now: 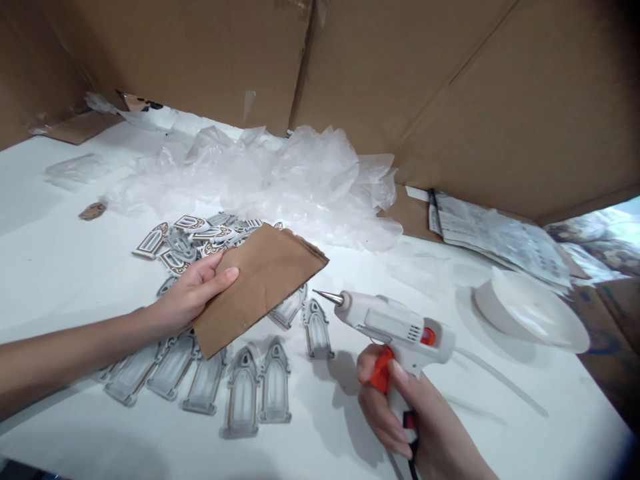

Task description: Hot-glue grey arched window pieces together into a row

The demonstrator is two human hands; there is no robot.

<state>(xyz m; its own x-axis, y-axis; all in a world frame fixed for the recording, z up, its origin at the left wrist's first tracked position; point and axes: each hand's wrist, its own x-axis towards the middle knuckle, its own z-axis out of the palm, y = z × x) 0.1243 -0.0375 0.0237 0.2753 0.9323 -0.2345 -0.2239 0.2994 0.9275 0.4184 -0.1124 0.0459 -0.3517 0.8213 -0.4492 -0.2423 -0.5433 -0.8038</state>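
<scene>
Cardboard scrap (260, 290) is sitting pinched in my left grip (193, 293) while my right grip (395, 407) is wrapping round a hot glue gun (385, 320) beside what look like arched cutouts (243, 393) on the table (100, 427).

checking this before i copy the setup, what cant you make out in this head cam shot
All from the head view:
Window-shaped cut-outs: the cardboard piece in the left hand hides any lying beneath it.
Glue gun: the right hand's fingers cover part of its orange trigger.
Cord: cut off by the bottom edge.
Printed papers: text too small to read.
</scene>
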